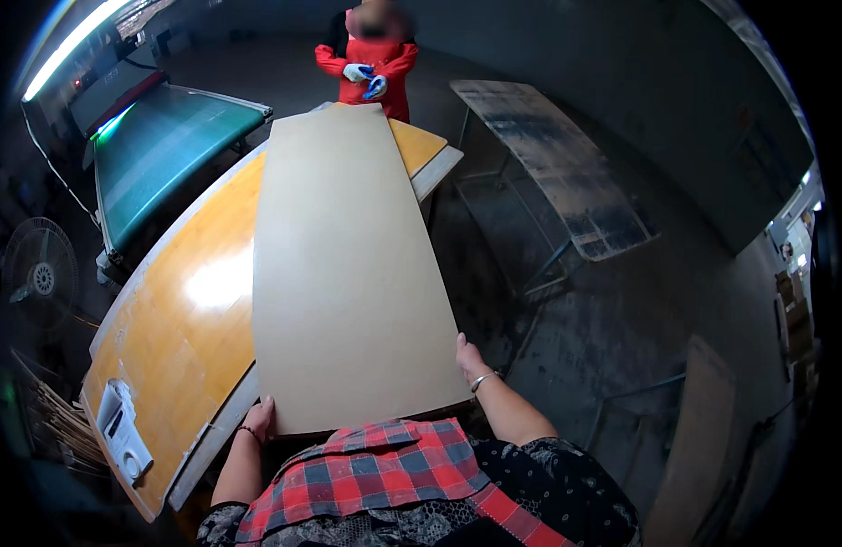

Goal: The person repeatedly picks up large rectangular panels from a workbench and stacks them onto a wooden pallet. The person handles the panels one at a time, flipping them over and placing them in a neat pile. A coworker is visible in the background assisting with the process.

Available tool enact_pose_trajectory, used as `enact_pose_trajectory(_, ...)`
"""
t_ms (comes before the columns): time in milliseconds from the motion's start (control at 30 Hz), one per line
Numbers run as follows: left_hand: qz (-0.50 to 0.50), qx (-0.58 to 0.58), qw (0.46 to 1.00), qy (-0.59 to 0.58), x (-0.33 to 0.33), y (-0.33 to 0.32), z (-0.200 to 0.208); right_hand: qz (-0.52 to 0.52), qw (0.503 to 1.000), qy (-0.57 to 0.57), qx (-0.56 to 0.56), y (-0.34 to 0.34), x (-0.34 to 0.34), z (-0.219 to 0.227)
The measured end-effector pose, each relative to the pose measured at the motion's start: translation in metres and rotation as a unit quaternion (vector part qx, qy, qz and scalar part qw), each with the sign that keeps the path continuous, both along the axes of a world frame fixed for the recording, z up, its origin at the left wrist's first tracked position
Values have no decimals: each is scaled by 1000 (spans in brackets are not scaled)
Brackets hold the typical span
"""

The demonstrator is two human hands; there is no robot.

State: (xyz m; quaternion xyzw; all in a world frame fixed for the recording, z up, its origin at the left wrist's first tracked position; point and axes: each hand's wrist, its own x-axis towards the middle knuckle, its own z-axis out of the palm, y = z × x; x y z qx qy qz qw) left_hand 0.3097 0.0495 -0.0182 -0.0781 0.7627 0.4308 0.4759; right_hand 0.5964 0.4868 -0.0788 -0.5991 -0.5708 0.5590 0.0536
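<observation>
A long beige board (348, 273) stretches away from my body across a glossy yellow table (157, 337). My left hand (260, 417) grips its near left corner, thumb on top and fingers hidden beneath. On the right edge, close to the near corner, my right hand (469, 357) holds the same sheet, its thumb showing above. The board's near end reaches up to my red checked apron (375, 474). Its far end lies in front of a co-worker in a red apron (375, 73), whose gloved hands (366, 80) are together and off the board.
A green conveyor belt machine (179, 137) stands at the far left. Papers and a tape roll (129, 456) lie on the table's left corner. A stained bench (558, 164) stands to the right, a fan (43, 273) at the left, and a wooden plank (699, 428) at the lower right.
</observation>
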Motion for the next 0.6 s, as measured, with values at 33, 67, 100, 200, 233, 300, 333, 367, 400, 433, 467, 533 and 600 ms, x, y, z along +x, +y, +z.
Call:
enact_pose_trajectory(33, 23, 61, 996, -58, -1, -2, 1, -13, 1000, 9, -8, 1, -1, -4)
enact_pose_trajectory(67, 62, 97, 988, -102, -1, -5, 1, -5, 1000, 22, 1, 1, -1, -8)
enact_pose_trajectory(100, 53, 155, 979, -121, 0, -7, 2, -4, 999, 32, 7, 2, -1, -9)
enact_pose_trajectory(200, 4, 249, 967, -49, 6, -7, 6, -2, 999, 3, 43, 3, 2, -7)
enact_pose_trajectory(233, 22, 275, 959, -70, 9, -7, 7, 3, 999, -25, 45, 3, 4, -4)
enact_pose_trajectory(300, 40, 271, 955, -112, 11, -4, 11, -4, 997, -23, 68, 4, 5, 2)
enact_pose_trajectory(333, 47, 265, 956, -118, 10, -2, 14, 3, 997, -23, 69, 4, 6, 5)
enact_pose_trajectory(367, 30, 235, 966, -104, 8, -1, 16, 9, 996, -30, 81, 4, 6, 8)
enact_pose_trajectory(400, 40, 237, 961, -136, 5, 1, 18, 24, 995, -37, 89, 5, 5, 10)
enact_pose_trajectory(433, 67, 224, 960, -156, 1, 3, 19, 33, 993, -44, 101, 5, 5, 12)
enact_pose_trajectory(467, 123, 189, 957, -183, -4, 5, 20, 48, 992, -44, 107, 5, 5, 14)
enact_pose_trajectory(533, 109, 239, 946, -189, -12, 11, 20, 52, 990, -57, 114, 5, 4, 15)
enact_pose_trajectory(600, 107, 215, 957, -162, -16, 18, 18, 62, 989, -53, 121, 5, 4, 16)
